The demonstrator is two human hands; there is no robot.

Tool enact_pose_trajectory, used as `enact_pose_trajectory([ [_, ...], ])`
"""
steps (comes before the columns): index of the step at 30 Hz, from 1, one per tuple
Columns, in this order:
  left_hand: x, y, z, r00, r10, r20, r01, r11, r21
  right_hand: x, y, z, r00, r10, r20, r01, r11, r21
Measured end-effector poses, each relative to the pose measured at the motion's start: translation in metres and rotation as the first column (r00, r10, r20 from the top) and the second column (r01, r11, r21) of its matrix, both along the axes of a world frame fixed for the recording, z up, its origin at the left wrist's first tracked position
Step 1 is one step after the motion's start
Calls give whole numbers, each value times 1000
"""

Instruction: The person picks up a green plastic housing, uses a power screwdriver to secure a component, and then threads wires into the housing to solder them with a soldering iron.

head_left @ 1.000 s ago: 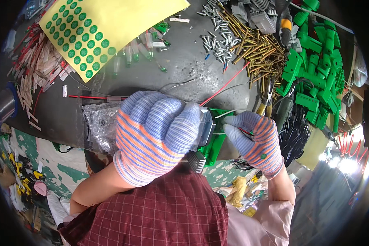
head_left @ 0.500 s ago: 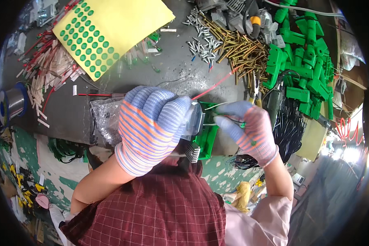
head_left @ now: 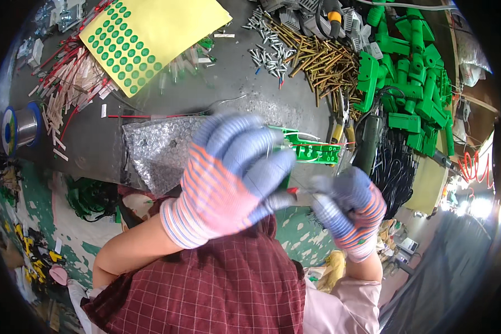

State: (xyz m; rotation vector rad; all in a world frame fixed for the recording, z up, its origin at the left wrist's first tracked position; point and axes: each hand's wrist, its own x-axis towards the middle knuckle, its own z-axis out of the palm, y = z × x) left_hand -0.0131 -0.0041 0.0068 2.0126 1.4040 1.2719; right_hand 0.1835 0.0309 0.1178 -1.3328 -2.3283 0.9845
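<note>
Green case [head_left: 320, 155], red wire [head_left: 347, 143] across it; left hand [head_left: 234, 172] and right hand [head_left: 353, 207] blurred, cannot tell if clamped; probably best: steady case, guide wire gently

A grey worktop [head_left: 239, 64] over a floor [head_left: 303, 239] (green, patched white); bright light [head_left: 480, 207] glares right.

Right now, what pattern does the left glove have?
The left glove has orange and blue stripes, best seen in the head view.
</note>
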Motion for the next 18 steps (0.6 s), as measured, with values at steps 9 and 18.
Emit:
enact_pose_trajectory([
  [9,-10,4,-7,956,-214,-200,186,971,-150,12,18,-35,854,138,501,-361,851,381],
  [18,-9,2,-15,967,-168,-191,145,981,-127,-4,26,-43,764,174,621,-417,868,269],
])
